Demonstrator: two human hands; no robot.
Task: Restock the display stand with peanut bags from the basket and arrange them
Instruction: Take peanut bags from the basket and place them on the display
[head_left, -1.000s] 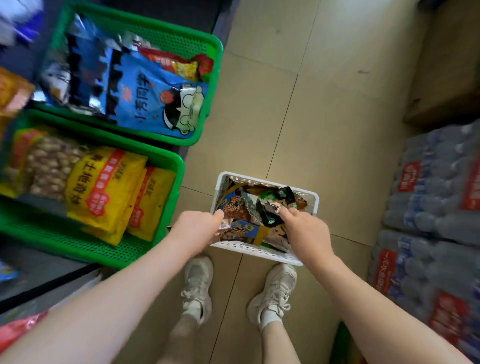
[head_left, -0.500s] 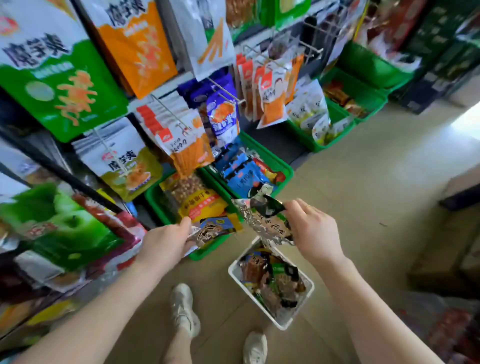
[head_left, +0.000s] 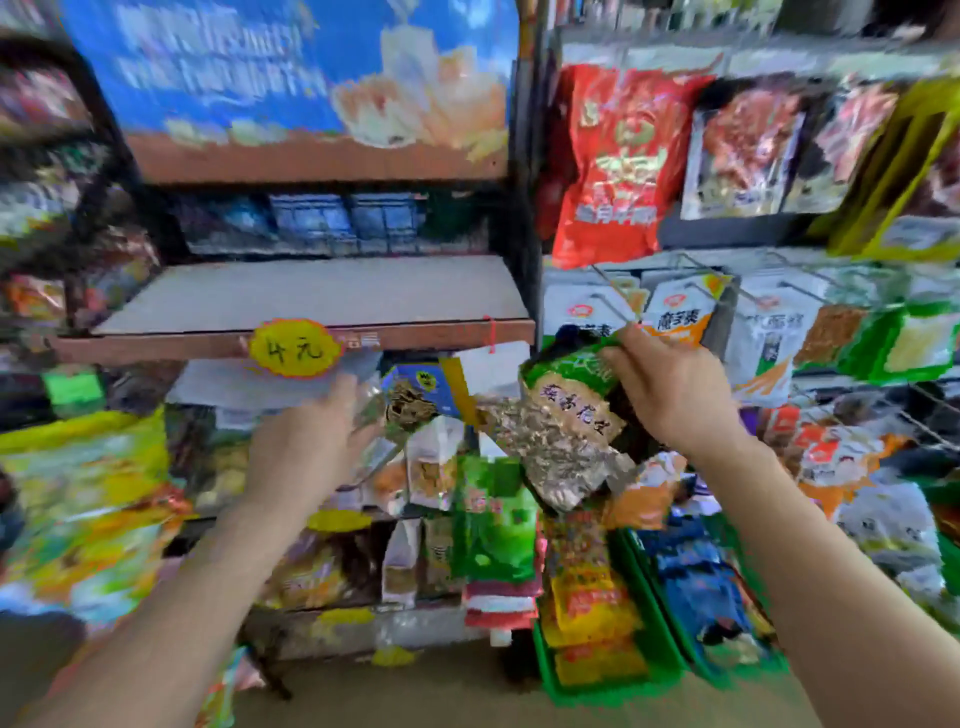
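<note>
My right hand (head_left: 670, 384) grips the top of a green and silver peanut bag (head_left: 566, 431), which hangs tilted in front of the display stand. My left hand (head_left: 306, 447) holds a smaller blue and brown peanut bag (head_left: 415, 400) by its lower edge, at the level of the second shelf. Both bags are raised just below the bare top shelf (head_left: 311, 296) of the display stand, which carries a yellow price tag (head_left: 293, 348). The basket is out of view. The picture is blurred by motion.
Lower shelves of the stand hold several snack bags (head_left: 493, 519). Green crates (head_left: 644, 603) with yellow and blue packs sit on the floor at lower right. Hanging snack bags on hooks (head_left: 680, 312) fill the rack to the right. A large blue poster (head_left: 291, 73) tops the stand.
My view swung up from the basket on the floor to the display stand. Both hands lifted out of the basket, each carrying a bag, and rose toward the shelves.
</note>
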